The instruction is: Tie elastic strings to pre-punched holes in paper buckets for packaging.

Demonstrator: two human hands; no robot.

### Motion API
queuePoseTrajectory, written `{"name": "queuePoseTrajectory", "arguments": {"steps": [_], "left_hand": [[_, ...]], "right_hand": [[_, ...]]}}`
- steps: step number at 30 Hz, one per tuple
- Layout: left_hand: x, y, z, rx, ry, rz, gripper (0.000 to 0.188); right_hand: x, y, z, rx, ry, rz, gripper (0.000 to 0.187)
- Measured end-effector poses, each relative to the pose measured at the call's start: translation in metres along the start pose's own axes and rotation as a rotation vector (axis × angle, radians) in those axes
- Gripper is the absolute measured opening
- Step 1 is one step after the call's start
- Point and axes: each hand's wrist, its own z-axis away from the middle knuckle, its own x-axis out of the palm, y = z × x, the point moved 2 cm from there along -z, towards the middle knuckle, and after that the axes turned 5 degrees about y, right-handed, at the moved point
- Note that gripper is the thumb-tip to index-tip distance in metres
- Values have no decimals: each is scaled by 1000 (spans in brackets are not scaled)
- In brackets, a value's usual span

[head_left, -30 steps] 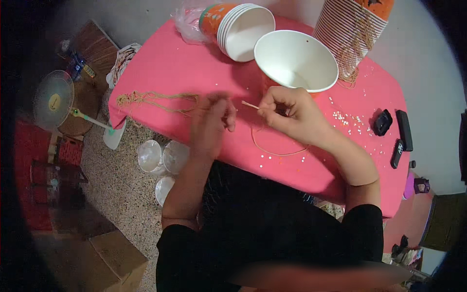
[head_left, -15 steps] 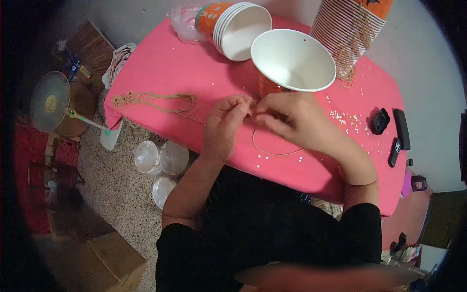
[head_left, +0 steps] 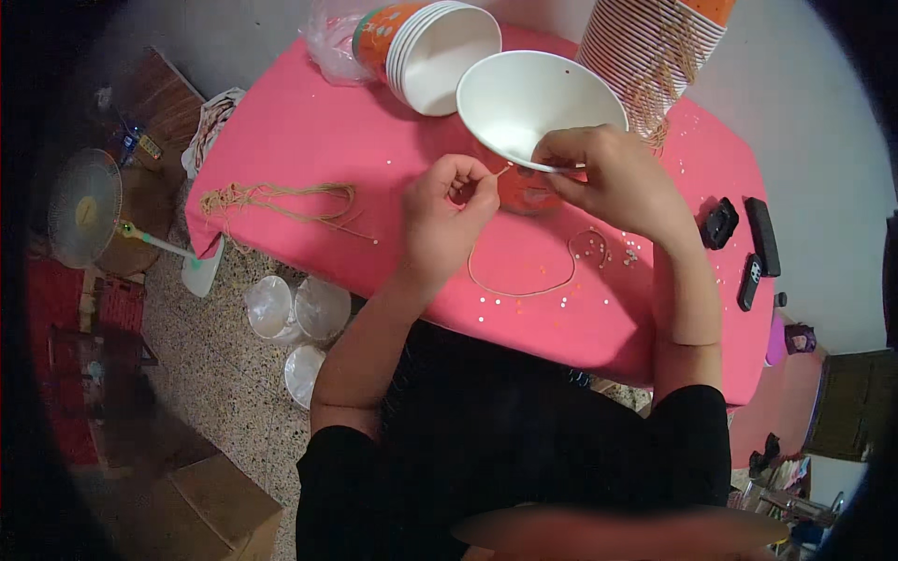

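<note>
A paper bucket [head_left: 519,107], white inside and orange outside, stands tilted toward me on the pink-covered table. My right hand [head_left: 613,178] grips its near rim, fingers inside and thumb outside. Just left of that rim, my left hand [head_left: 449,210] pinches the end of a thin tan cord between thumb and forefinger, the tip pointing at the bucket. The rest of this cord [head_left: 524,294] curves across the cloth below both hands. A small hole shows near the bucket's far rim. Left of my left hand lies a loose bundle of similar cords [head_left: 281,198].
Nested buckets [head_left: 444,61] lie on their side at the back, beside a clear plastic bag [head_left: 337,42]. A tall bucket stack [head_left: 636,65] draped with cords stands back right. Small white and orange paper bits dot the pink tablecloth [head_left: 374,131]. Dark gadgets [head_left: 762,238] lie at right.
My right hand has left my left hand's fingertips and moved up to the bucket's near rim. My left hand now holds the cord end alone. The view has shifted slightly.
</note>
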Motion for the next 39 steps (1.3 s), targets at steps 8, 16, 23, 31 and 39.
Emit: {"name": "queuePoseTrajectory", "arguments": {"steps": [8,16,23,31,39], "left_hand": [[1,4,-3,-30,8,-81,5],[4,7,-2,-11,11,-72,5],[3,3,1,13,6,-3,6],[2,13,6,45,-1,-31,5],[2,15,9,15,-5,-17,4]], "right_hand": [[2,0,-1,-12,-19,-11,16],[2,-1,1,-16,-26,-5,13],[0,-3,-2,-27,-101,-125,11],[6,-2,-11,80,-114,-252,22],[11,-1,-11,-60,-127,-207,23]]}}
